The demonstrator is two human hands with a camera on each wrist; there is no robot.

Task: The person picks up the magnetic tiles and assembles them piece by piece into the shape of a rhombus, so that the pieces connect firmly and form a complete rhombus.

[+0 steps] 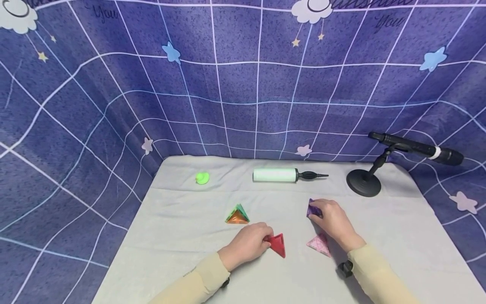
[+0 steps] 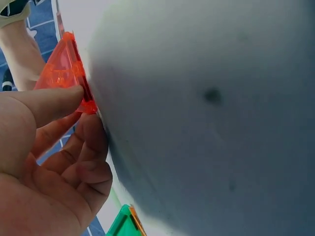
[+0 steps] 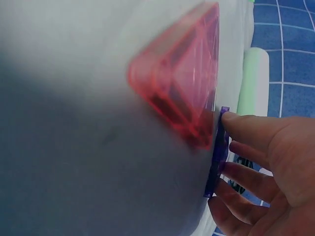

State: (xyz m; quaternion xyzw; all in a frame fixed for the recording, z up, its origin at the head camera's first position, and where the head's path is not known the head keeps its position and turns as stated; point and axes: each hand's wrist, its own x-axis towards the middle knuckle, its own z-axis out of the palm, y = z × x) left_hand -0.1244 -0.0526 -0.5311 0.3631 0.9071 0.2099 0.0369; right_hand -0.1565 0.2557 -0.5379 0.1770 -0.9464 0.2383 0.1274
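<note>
My left hand pinches a translucent red triangular magnetic tile by one corner, thumb on one side and fingers on the other. In the left wrist view the red tile stands out past the thumb tip. To the right, my right hand grips a purple triangular tile near its edges. The right wrist view has that purple tile almost edge-on between thumb and fingertips. A pink triangular tile lies flat by the right wrist; it looms large and blurred in the right wrist view.
Left of centre stands a small pyramid of green and orange tiles. Along the back lie a bright green duck and a pale green hand pump. A microphone on a black stand occupies the back right corner, before a blue patterned curtain.
</note>
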